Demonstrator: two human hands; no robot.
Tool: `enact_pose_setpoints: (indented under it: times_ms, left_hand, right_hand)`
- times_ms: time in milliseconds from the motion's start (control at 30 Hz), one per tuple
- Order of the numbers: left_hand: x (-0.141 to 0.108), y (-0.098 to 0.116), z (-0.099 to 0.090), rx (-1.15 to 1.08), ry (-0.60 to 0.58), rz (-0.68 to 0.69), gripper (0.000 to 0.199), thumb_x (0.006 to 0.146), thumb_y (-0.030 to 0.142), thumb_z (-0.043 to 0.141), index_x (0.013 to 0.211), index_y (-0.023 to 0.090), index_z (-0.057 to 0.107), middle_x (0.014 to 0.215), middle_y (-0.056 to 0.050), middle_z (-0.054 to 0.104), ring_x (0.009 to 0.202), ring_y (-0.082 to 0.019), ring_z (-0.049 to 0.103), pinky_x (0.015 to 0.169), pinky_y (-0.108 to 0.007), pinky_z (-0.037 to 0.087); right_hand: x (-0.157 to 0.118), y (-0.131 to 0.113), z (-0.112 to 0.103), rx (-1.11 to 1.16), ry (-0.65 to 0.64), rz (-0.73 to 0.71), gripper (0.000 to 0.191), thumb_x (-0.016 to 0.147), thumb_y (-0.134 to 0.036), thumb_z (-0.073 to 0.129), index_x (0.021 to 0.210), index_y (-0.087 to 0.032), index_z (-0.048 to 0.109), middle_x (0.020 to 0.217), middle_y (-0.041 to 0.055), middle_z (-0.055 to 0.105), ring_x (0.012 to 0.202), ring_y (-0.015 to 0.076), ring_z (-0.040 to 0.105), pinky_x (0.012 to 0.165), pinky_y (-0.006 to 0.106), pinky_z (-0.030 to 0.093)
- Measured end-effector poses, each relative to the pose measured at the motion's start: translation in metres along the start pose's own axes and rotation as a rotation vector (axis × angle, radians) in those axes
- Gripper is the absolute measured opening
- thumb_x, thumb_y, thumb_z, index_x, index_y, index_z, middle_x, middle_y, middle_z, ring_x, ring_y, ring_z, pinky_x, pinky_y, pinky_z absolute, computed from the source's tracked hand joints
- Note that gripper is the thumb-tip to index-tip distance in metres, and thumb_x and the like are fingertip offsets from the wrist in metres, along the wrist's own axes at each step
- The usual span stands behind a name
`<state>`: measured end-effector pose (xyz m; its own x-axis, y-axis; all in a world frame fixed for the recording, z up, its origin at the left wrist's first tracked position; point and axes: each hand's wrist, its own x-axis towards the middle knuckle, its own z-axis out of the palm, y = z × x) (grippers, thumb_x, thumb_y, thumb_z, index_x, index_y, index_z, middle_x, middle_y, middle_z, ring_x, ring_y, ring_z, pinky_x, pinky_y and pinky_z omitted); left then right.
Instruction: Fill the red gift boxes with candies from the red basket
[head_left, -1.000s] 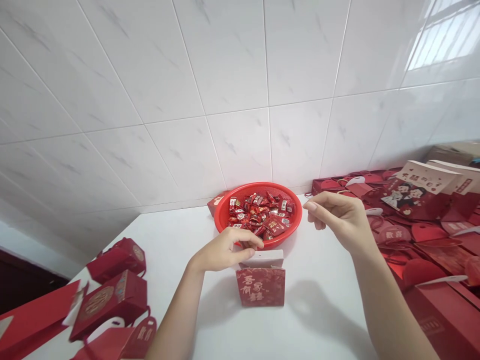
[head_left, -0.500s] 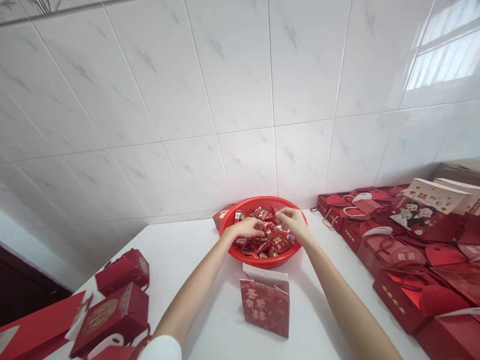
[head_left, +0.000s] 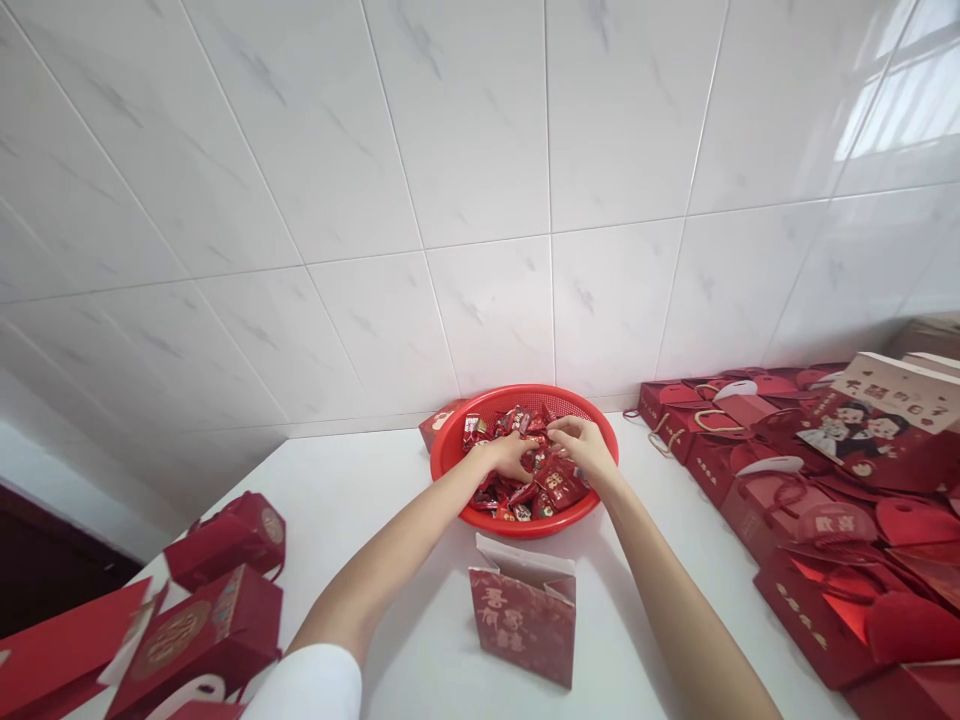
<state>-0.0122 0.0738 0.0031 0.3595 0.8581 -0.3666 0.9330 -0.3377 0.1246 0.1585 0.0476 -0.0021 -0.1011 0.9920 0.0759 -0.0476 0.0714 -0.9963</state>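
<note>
Both hands reach into a red plastic basket point(head_left: 450, 455) filled with red-wrapped candies point(head_left: 556, 485). My left hand point(head_left: 511, 457) lies over the middle of the candies, its fingers apart and touching the wrappers. At the basket's right side, my right hand point(head_left: 583, 446) has thumb and fingers drawn together in a pinch above the candies; what is between them, if anything, I cannot make out. Between my forearms a small red paper gift bag point(head_left: 523, 622) stands upright on the white table, its white-lined top open.
Rows of red gift boxes point(head_left: 787, 500) cover the table's right side, with printed paper bags point(head_left: 862, 425) lying on them. More red boxes point(head_left: 202, 630) stand at the left edge. A small red box point(head_left: 435, 422) sits behind the basket, against the tiled wall point(head_left: 495, 320).
My left hand has moved right and deeper into the candies, its fingers spreading. My right hand stays pinched at nearly the same spot. The camera view has shifted slightly.
</note>
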Motion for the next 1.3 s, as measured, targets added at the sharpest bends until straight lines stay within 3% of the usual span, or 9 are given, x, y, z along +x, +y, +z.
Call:
enact_pose_setpoints:
  times_ms: [100, 267, 500, 600, 767, 1000, 1133, 1300]
  left_hand:
    - [0.000, 0.002, -0.001, 0.006, -0.011, 0.007, 0.065, 0.070, 0.039, 0.073, 0.131, 0.020, 0.061, 0.125, -0.014, 0.066, 0.111, -0.033, 0.065, 0.091, -0.036, 0.050]
    - [-0.001, 0.004, -0.003, -0.012, -0.022, -0.005, 0.032, 0.073, 0.040, 0.071, 0.096, 0.018, 0.074, 0.095, -0.009, 0.075, 0.088, -0.026, 0.069, 0.074, -0.031, 0.051]
    - [-0.001, 0.005, 0.001, -0.029, 0.036, -0.061, 0.023, 0.069, 0.037, 0.076, 0.080, 0.017, 0.071, 0.083, -0.006, 0.073, 0.079, -0.023, 0.068, 0.066, -0.028, 0.050]
    - [-0.002, 0.004, 0.002, -0.031, 0.096, -0.069, 0.021, 0.072, 0.033, 0.074, 0.086, 0.018, 0.069, 0.091, -0.007, 0.073, 0.085, -0.026, 0.069, 0.071, -0.030, 0.051]
    - [-0.003, 0.004, 0.002, -0.058, 0.223, -0.087, 0.023, 0.083, 0.029, 0.064, 0.104, 0.021, 0.063, 0.120, -0.010, 0.066, 0.108, -0.029, 0.066, 0.087, -0.035, 0.051]
    - [0.000, 0.001, 0.006, -0.080, 0.317, -0.108, 0.067, 0.084, 0.029, 0.066, 0.145, 0.022, 0.039, 0.145, -0.015, 0.051, 0.129, -0.032, 0.055, 0.103, -0.041, 0.048]
    - [0.003, -0.003, 0.011, -0.052, 0.298, -0.104, 0.067, 0.079, 0.033, 0.071, 0.142, 0.026, 0.049, 0.144, -0.015, 0.052, 0.119, -0.035, 0.063, 0.098, -0.043, 0.053]
    - [0.005, -0.002, 0.013, -0.030, 0.278, -0.112, 0.050, 0.083, 0.034, 0.064, 0.132, 0.023, 0.061, 0.130, -0.015, 0.064, 0.115, -0.035, 0.066, 0.096, -0.042, 0.055]
  right_hand:
    - [-0.001, 0.000, 0.000, 0.002, 0.007, -0.002, 0.011, 0.067, -0.025, 0.065, 0.074, -0.017, 0.066, 0.069, 0.0021, 0.067, 0.061, 0.0145, 0.062, 0.060, 0.027, 0.049]
    - [-0.001, 0.000, 0.000, 0.000, 0.017, -0.012, 0.014, 0.067, -0.027, 0.064, 0.076, -0.017, 0.066, 0.069, 0.0022, 0.066, 0.062, 0.0149, 0.061, 0.061, 0.027, 0.049]
    - [-0.001, 0.003, -0.001, 0.017, 0.026, -0.045, 0.020, 0.064, -0.033, 0.066, 0.075, -0.016, 0.066, 0.073, 0.0042, 0.067, 0.063, 0.0161, 0.061, 0.061, 0.030, 0.051]
    - [-0.001, 0.004, -0.001, 0.021, 0.028, -0.050, 0.022, 0.062, -0.036, 0.067, 0.075, -0.017, 0.067, 0.073, 0.0040, 0.067, 0.064, 0.0171, 0.062, 0.063, 0.031, 0.052]
    - [-0.001, 0.006, -0.001, 0.010, 0.045, -0.031, 0.023, 0.061, -0.038, 0.070, 0.074, -0.019, 0.068, 0.077, 0.0048, 0.070, 0.067, 0.0186, 0.063, 0.064, 0.032, 0.052]
    - [0.000, 0.007, -0.001, 0.001, 0.049, -0.077, 0.025, 0.061, -0.040, 0.068, 0.073, -0.018, 0.069, 0.080, 0.0076, 0.072, 0.067, 0.0207, 0.064, 0.064, 0.033, 0.050]
    - [0.002, 0.011, -0.001, -0.015, 0.029, -0.091, 0.027, 0.063, -0.042, 0.068, 0.075, -0.018, 0.071, 0.077, 0.0080, 0.072, 0.068, 0.0221, 0.064, 0.063, 0.033, 0.049]
    - [0.003, 0.012, 0.000, -0.007, 0.024, -0.085, 0.029, 0.063, -0.043, 0.069, 0.075, -0.018, 0.071, 0.076, 0.0077, 0.071, 0.067, 0.0217, 0.064, 0.061, 0.032, 0.049]
